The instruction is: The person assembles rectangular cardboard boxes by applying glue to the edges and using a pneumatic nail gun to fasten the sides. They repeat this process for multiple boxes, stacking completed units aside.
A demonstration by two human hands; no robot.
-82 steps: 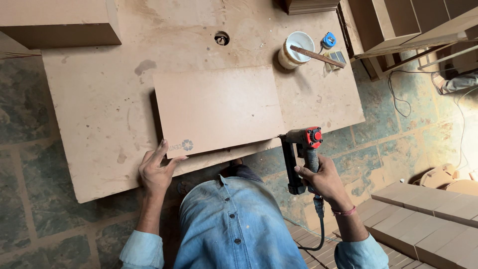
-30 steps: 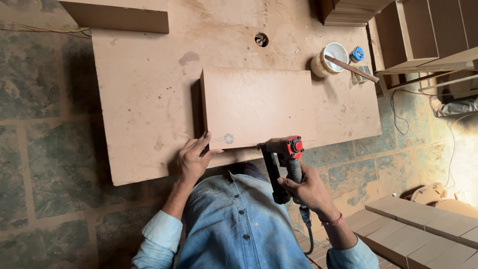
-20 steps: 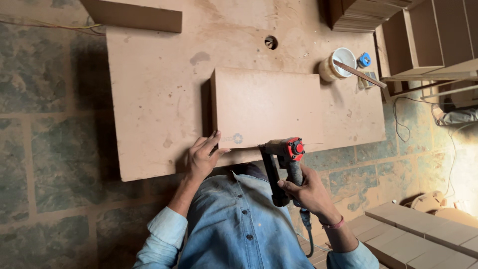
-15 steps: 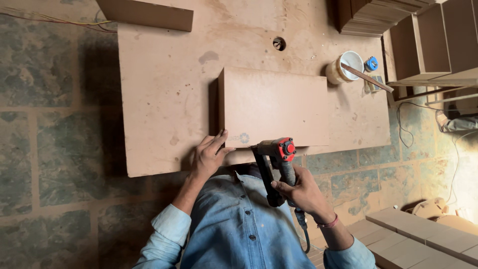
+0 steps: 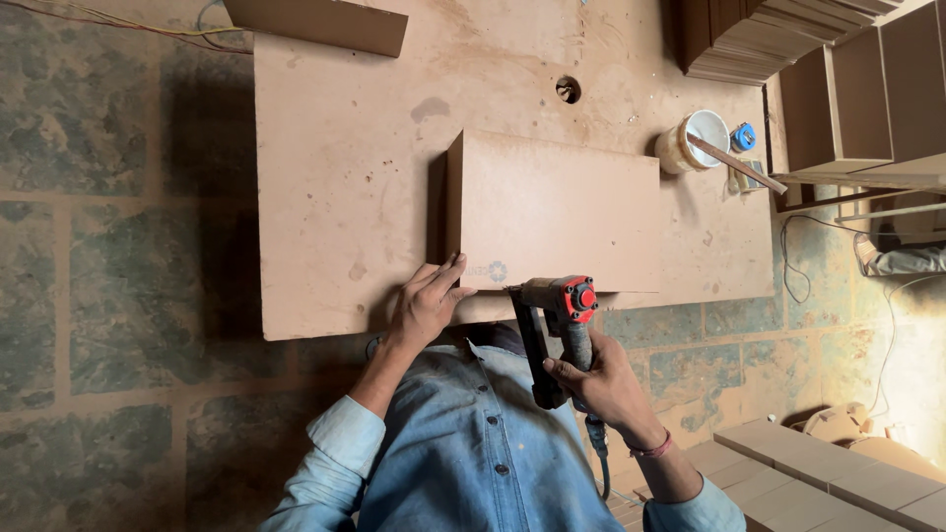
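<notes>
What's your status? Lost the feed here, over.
Left hand pressing panel corner. Right hand gripping nail gun at panel's near edge. Nothing in the way.

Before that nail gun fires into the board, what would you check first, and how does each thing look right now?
1. Left hand steadying the small board: ok, fingers rest at its near left corner.
2. Right hand gripping the nail gun: ok, wrapped round the handle.
3. Gun nose set against the board's near edge: ok, it appears to meet the edge.
4. Left fingers away from the nose: not ok, they lie close beside it.
5. Small board seated flat on the large panel: cannot tell.
6. White tub out of the way: ok, off at the far right.
</notes>
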